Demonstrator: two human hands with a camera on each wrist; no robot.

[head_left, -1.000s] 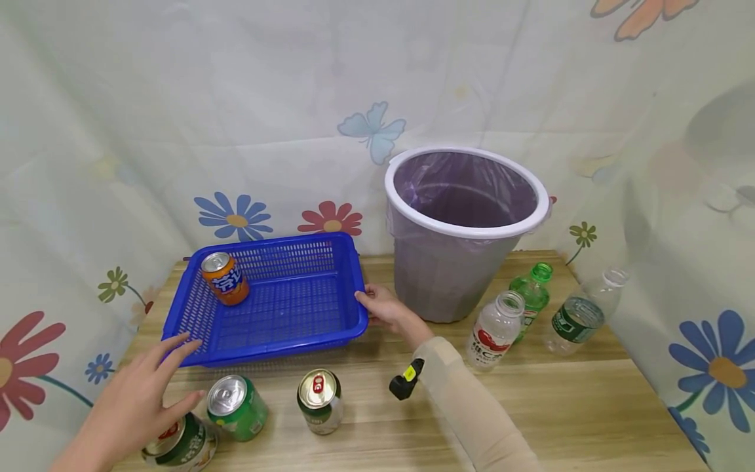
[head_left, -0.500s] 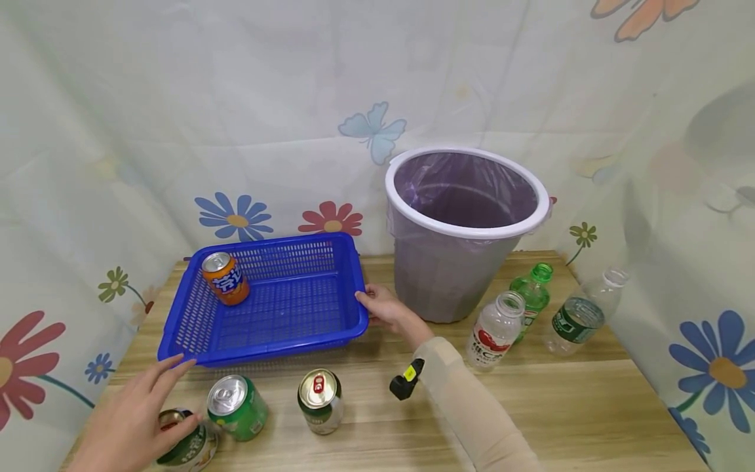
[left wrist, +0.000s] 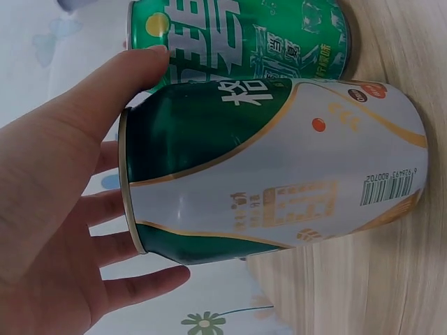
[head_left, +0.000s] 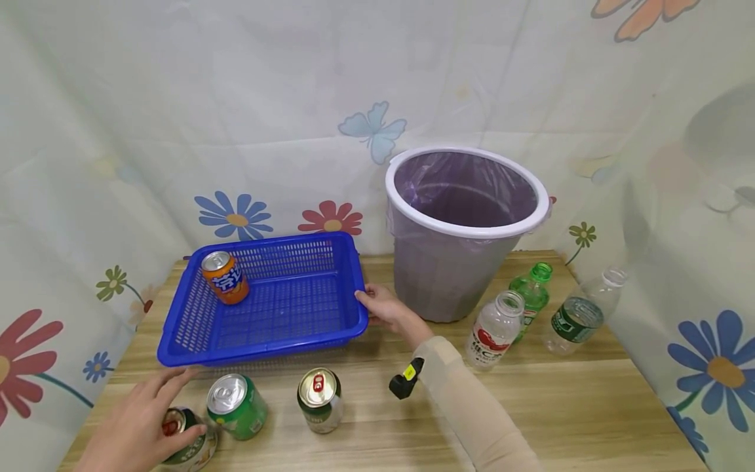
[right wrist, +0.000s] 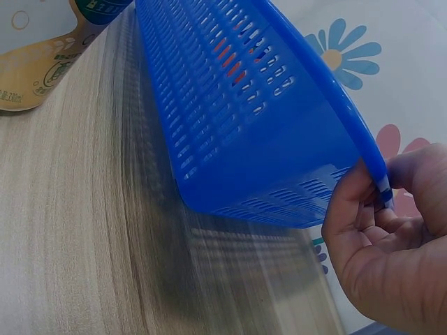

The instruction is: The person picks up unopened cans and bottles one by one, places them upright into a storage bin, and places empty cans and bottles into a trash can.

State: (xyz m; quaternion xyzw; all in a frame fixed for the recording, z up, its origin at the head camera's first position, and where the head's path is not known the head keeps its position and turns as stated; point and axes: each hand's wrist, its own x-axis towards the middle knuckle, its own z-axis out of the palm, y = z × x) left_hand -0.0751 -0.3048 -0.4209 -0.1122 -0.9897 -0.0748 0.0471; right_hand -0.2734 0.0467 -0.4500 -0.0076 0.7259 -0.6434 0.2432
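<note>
My left hand (head_left: 132, 419) is around the top of a green-and-white drink can (left wrist: 279, 167), which stands at the table's front left. Its fingers are spread behind the can and its thumb reaches over the near side, beside a green soda can (head_left: 237, 408). My right hand (head_left: 383, 306) pinches the right rim of a blue plastic basket (head_left: 286, 344) between thumb and curled fingers. In the right wrist view, the basket's near underside casts a shadow on the tabletop. Inside the basket, at its left, stands an orange soda can (head_left: 227, 278).
Another green-and-white can (head_left: 320, 401) stands in front of the basket. A grey bin (head_left: 448, 275) with a liner rises at the back right. Beside it are a clear bottle with a red label (head_left: 494, 334), a green bottle (head_left: 533, 294) and a clear bottle with a green label (head_left: 580, 314).
My left hand has come down from the basket's left front corner to the green-and-white can. My right hand keeps its hold on the rim, and the basket appears unmoved.
</note>
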